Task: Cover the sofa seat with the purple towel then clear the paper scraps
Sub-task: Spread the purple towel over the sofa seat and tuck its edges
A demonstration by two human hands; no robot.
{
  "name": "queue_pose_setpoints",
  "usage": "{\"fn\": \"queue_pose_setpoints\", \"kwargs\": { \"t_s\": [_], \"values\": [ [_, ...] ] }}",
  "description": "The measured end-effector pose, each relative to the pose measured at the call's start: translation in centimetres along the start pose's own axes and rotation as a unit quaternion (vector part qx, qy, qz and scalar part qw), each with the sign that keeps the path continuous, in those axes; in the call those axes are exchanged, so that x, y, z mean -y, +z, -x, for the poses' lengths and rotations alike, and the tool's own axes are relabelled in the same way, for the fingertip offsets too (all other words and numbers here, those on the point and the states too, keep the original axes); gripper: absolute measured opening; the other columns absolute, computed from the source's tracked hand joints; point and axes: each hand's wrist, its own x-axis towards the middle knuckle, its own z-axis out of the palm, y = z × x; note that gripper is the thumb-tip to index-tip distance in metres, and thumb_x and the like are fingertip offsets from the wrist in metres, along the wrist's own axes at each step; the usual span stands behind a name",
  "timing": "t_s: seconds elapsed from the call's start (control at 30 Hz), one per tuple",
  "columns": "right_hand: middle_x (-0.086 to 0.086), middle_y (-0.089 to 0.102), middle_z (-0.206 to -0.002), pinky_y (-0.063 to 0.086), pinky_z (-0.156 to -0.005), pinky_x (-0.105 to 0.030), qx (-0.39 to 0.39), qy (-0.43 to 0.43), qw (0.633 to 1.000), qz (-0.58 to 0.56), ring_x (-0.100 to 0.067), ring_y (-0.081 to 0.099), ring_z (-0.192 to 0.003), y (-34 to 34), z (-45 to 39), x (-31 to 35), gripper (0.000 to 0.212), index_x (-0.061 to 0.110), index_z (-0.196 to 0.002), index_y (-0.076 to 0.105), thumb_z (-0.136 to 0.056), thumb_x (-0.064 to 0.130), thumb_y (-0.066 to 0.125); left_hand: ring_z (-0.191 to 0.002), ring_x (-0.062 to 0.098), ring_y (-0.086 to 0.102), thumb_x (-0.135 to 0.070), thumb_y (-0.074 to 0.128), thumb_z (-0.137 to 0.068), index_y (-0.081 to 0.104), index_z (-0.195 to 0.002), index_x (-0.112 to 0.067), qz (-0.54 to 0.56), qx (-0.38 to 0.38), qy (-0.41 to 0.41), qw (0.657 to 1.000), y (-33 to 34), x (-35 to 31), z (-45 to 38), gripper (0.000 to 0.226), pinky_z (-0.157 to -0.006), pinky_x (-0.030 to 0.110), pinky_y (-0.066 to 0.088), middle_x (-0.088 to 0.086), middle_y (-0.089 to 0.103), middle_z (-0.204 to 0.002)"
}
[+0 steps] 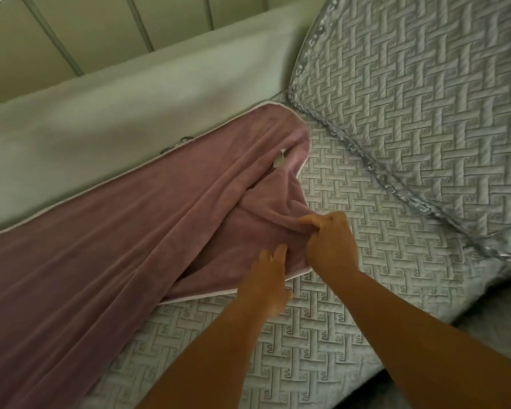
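The purple towel (106,237) with a pale trim lies rumpled across the left half of the sofa seat (322,335), which wears a grey quilted cover. A folded-over flap of the towel bunches near the middle. My right hand (329,242) pinches that bunched flap between thumb and fingers. My left hand (267,281) rests on the towel's lower trimmed edge with its fingers spread flat. A small white label (71,161) shows on the towel. No paper scraps are in view.
A quilted grey backrest cover (425,98) with a fringed border rises at the upper right. A pale sofa arm or ledge (115,107) runs along the left, with a panelled wall (71,31) behind it. A dark floor strip (484,388) shows at the lower right.
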Motion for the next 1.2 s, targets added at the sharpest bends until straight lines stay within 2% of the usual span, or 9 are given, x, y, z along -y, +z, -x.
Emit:
{"fn": "queue_pose_setpoints", "kwargs": {
  "t_s": [0.13, 0.23, 0.33, 0.4, 0.57, 0.7, 0.87, 1.03, 1.2],
  "values": [
    [0.006, 0.046, -0.104, 0.053, -0.058, -0.035, -0.001, 0.017, 1.000, 0.009, -0.012, 0.054, -0.072, -1.9, 0.1, -2.5, 0.031, 0.029, -0.100, 0.063, -0.087, 0.005, 0.049, -0.113, 0.022, 0.049, -0.025, 0.053, -0.092, 0.025, -0.142, -0.026, -0.043, -0.071, 0.015, 0.996, 0.9, -1.1, -0.4, 0.057, -0.088, 0.037, 0.048, 0.004, 0.045, -0.128],
    [0.010, 0.042, -0.098, 0.049, -0.057, -0.030, 0.002, -0.012, 0.998, 0.058, -0.012, 0.051, -0.072, -2.4, -0.2, -4.5, 0.027, 0.028, -0.104, 0.062, -0.090, 0.010, 0.049, -0.110, 0.022, 0.055, -0.025, 0.044, -0.096, 0.037, -0.137, -0.023, 0.026, -0.056, 0.024, 0.998, 1.2, -2.2, -1.4, 0.042, -0.093, 0.039, 0.047, 0.003, 0.051, -0.128],
    [0.012, 0.048, -0.085, 0.038, -0.052, -0.027, 0.002, -0.008, 0.998, 0.070, -0.011, 0.052, -0.070, -3.1, -0.9, -6.4, 0.013, 0.027, -0.098, 0.054, -0.092, 0.030, 0.043, -0.110, 0.021, 0.056, -0.022, 0.039, -0.098, 0.046, -0.133, -0.019, 0.063, -0.052, 0.051, 0.995, 2.2, -4.4, -2.4, 0.036, -0.093, 0.035, 0.045, 0.005, 0.055, -0.126],
    [0.005, 0.054, -0.096, 0.040, -0.057, -0.031, -0.001, -0.008, 0.996, 0.088, -0.019, 0.055, -0.080, -3.9, -1.2, -7.6, 0.010, 0.030, -0.098, 0.053, -0.091, 0.030, 0.046, -0.109, 0.021, 0.055, -0.020, 0.037, -0.098, 0.048, -0.132, -0.016, 0.090, -0.052, 0.061, 0.993, 3.1, -5.9, -2.8, 0.036, -0.089, 0.030, 0.043, 0.007, 0.056, -0.125],
    [-0.003, 0.042, -0.121, 0.042, -0.066, -0.033, 0.019, -0.007, 0.983, 0.180, -0.023, 0.048, -0.098, -6.4, -2.1, -11.2, 0.037, 0.024, -0.125, 0.050, -0.089, 0.013, 0.053, -0.097, 0.034, 0.061, -0.017, 0.038, -0.097, 0.052, -0.129, -0.013, 0.177, 0.006, 0.082, 0.981, 5.9, -10.5, -3.2, 0.035, -0.076, 0.037, 0.048, 0.016, 0.064, -0.111],
    [-0.004, 0.043, -0.122, 0.045, -0.067, -0.035, 0.021, 0.056, 0.981, 0.184, -0.025, 0.050, -0.099, -8.2, -2.6, -13.8, 0.032, 0.022, -0.120, 0.048, -0.090, 0.016, 0.055, -0.096, 0.028, 0.063, -0.022, 0.040, -0.098, 0.047, -0.132, -0.020, 0.212, 0.047, 0.093, 0.972, 8.4, -14.1, -3.3, 0.034, -0.075, 0.029, 0.047, 0.008, 0.064, -0.114],
    [0.001, 0.030, -0.132, 0.044, -0.065, -0.030, 0.063, 0.066, 0.954, 0.286, -0.022, 0.045, -0.109, -10.9, -3.1, -17.4, 0.052, 0.029, -0.133, 0.040, -0.086, 0.018, 0.061, -0.122, 0.015, 0.053, -0.019, 0.040, -0.099, 0.039, -0.141, -0.022, 0.235, 0.094, 0.117, 0.960, 10.7, -18.1, -4.2, 0.042, -0.102, 0.033, 0.044, -0.002, 0.053, -0.138],
    [0.002, 0.023, -0.139, 0.052, -0.073, -0.032, 0.101, 0.057, 0.942, 0.315, -0.021, 0.043, -0.112, -11.8, -3.0, -19.1, 0.063, 0.033, -0.141, 0.029, -0.088, 0.020, 0.060, -0.109, 0.029, 0.061, -0.025, 0.041, -0.099, 0.028, -0.147, -0.026, 0.212, 0.124, 0.090, 0.965, 12.1, -18.5, -4.8, 0.050, -0.089, 0.036, 0.052, 0.002, 0.056, -0.134],
    [0.001, 0.025, -0.137, 0.049, -0.080, -0.031, 0.099, 0.044, 0.942, 0.318, -0.020, 0.039, -0.116, -11.6, -2.5, -20.5, 0.063, 0.034, -0.142, 0.026, -0.089, 0.024, 0.058, -0.126, 0.019, 0.049, -0.024, 0.042, -0.098, 0.021, -0.149, -0.022, 0.173, 0.146, 0.102, 0.969, 13.3, -18.5, -5.3, 0.055, -0.105, 0.035, 0.041, 0.000, 0.040, -0.149]
  ]
}}
